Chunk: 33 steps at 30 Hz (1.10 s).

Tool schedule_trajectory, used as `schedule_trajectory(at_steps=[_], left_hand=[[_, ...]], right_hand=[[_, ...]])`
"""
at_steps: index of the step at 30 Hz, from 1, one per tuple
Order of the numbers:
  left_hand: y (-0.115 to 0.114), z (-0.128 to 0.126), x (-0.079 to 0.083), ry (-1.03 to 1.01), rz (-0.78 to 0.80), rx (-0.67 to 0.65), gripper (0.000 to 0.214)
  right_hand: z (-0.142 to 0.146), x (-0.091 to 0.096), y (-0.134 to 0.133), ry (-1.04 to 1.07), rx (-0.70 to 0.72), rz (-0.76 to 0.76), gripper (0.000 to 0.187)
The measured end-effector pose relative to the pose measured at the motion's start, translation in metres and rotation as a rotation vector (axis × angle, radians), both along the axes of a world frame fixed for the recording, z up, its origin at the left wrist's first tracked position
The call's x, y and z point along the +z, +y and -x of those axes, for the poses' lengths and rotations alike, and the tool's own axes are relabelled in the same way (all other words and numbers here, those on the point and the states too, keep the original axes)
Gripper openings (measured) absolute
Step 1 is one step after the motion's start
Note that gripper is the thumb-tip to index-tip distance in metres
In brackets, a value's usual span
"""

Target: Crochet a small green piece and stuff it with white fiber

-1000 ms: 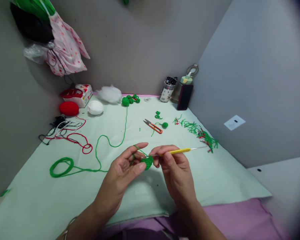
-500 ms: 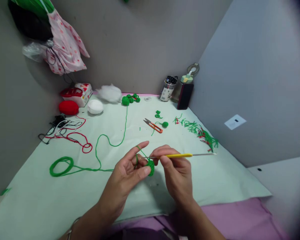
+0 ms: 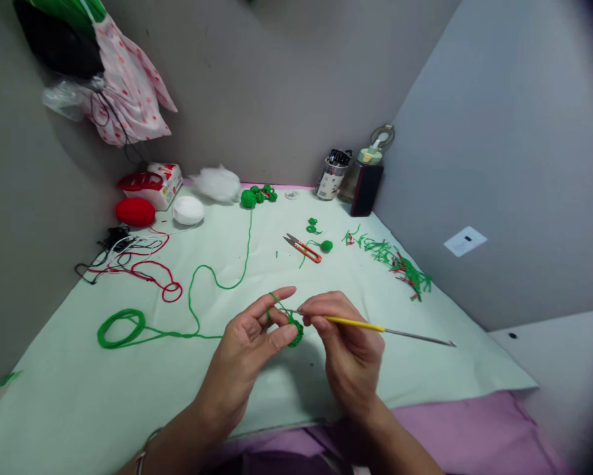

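Between thumb and fingers, my left hand [image 3: 249, 343] pinches a small green crochet piece [image 3: 296, 335]. Green yarn [image 3: 210, 336] runs from the table into that hand and loops over the raised index finger. My right hand [image 3: 350, 343] grips a crochet hook [image 3: 358, 323] by its yellow handle. One metal end of the hook meets the yarn just above the piece; the other end points right and slightly down. Whether a loop sits on the hook tip is too small to tell.
Orange thread snips [image 3: 306, 249] lie beyond my hands, beside a small green ball [image 3: 326, 246]. Yarn scraps [image 3: 400, 264] are heaped at right. Red yarn [image 3: 135, 212], white yarn [image 3: 188, 210] and tangled strands stand at left. A phone [image 3: 367, 190] leans by a pen cup [image 3: 332, 177].
The hook has tilted, its free right end swinging down and further right. My right hand has turned with it. The crochet piece has shifted slightly left in my left hand.
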<state>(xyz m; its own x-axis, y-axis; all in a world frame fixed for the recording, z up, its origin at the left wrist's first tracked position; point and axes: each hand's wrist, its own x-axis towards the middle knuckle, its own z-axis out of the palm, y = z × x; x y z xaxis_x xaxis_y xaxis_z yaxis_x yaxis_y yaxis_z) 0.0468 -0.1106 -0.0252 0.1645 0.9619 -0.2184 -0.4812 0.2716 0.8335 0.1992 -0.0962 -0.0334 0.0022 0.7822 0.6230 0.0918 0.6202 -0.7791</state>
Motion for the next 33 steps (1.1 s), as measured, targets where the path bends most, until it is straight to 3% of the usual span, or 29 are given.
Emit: schedule_trajectory(at_steps=[6,14,19,26,33], left_hand=[[-0.002,-0.001,-0.001,-0.049,0.000,-0.024,0.038],[-0.003,0.003,0.001,-0.030,0.010,-0.004,0.045],[-0.001,0.006,0.001,-0.010,-0.031,-0.002,0.061],[-0.001,0.009,0.004,0.117,-0.081,-0.042,0.076],[-0.004,0.010,0.004,0.084,-0.116,0.011,0.061]], right_hand=[[0.001,-0.003,-0.002,-0.080,-0.054,-0.086,0.027],[-0.003,-0.004,0.005,0.231,0.156,0.212,0.012],[-0.009,-0.008,0.007,0.262,0.316,0.325,0.010],[-0.008,0.005,0.003,0.068,0.217,0.202,0.012],[-0.005,-0.003,0.007,0.315,0.259,0.315,0.009]])
